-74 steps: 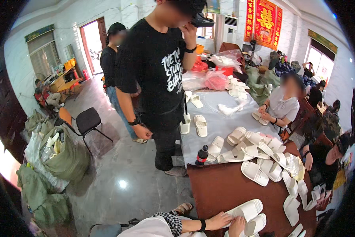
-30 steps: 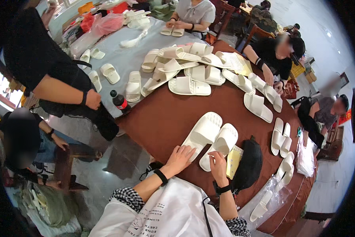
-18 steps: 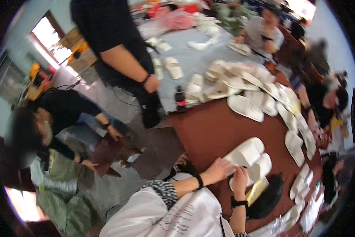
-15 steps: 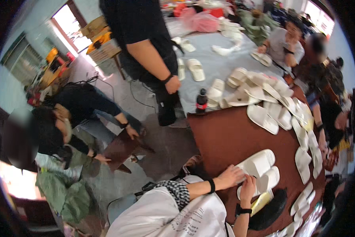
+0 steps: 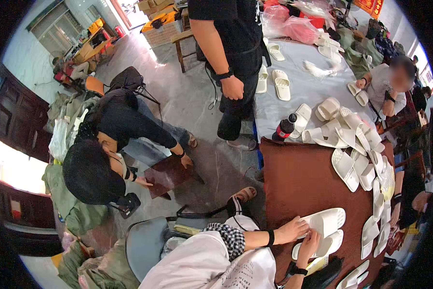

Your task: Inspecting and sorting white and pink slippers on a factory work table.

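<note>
Two white slide slippers lie side by side on the brown table cover at my front right, the farther slipper (image 5: 331,217) and the nearer slipper (image 5: 328,244). My left hand (image 5: 292,229) is closed, its bent fingertips at the left edge of the farther slipper. Close by, my right hand (image 5: 308,249) is pinched at the nearer slipper's left part, partly covering it. The fingertips of both hands nearly meet; whatever is between them is too small to make out. A pale yellow piece (image 5: 317,264) and a black item (image 5: 326,275) lie just right of my right wrist.
A heap of white slippers (image 5: 346,132) and a dark bottle (image 5: 284,127) with a red label stand beyond. More slippers line the table's right side. One person stands at the table; another bends over a low brown stool (image 5: 166,174). A grey chair (image 5: 144,245) is beside me.
The view has turned left, so the table sits farther right and lower. My hands stay together at the same two slippers. The bent person still holds the stool.
</note>
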